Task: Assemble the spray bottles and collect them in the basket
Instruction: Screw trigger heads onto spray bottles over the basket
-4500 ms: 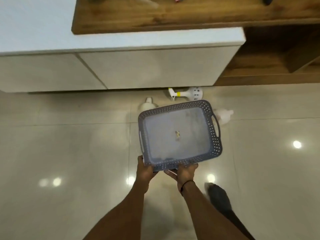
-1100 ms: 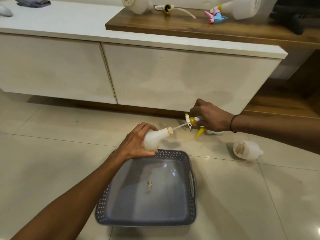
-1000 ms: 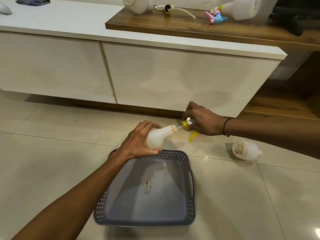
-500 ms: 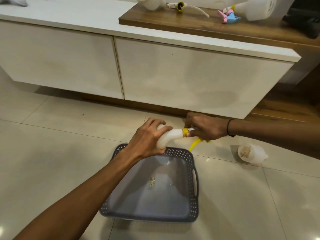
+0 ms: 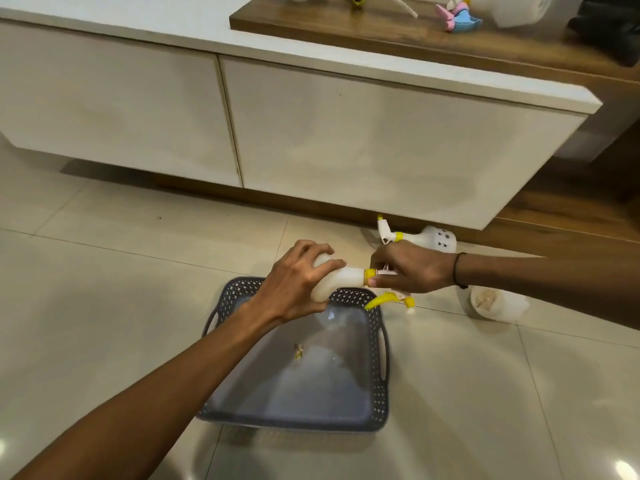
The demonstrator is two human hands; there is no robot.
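My left hand (image 5: 298,284) grips a white spray bottle (image 5: 341,280) held sideways above the far rim of the grey perforated basket (image 5: 379,382). My right hand (image 5: 408,268) holds the yellow spray head (image 5: 388,299) at the bottle's neck, fingers on the yellow collar, with the yellow trigger hanging below. The basket sits on the tiled floor and holds only a small scrap. An assembled white bottle with a yellow collar (image 5: 420,237) lies on the floor by the cabinet base. Another white bottle without a head (image 5: 495,303) lies on the floor to the right, partly behind my right forearm.
A low white cabinet (image 5: 311,133) runs across the back. On its wooden top (image 5: 398,36) lie a yellow spray head with tube (image 5: 374,1), a pink and blue spray head (image 5: 457,17) and a white bottle (image 5: 516,10). Shiny floor tiles surround the basket.
The spray head's tube went into the bottle and the head now sits at the neck. My right hand has turned on the collar; the trigger swung lower. The view shifted slightly.
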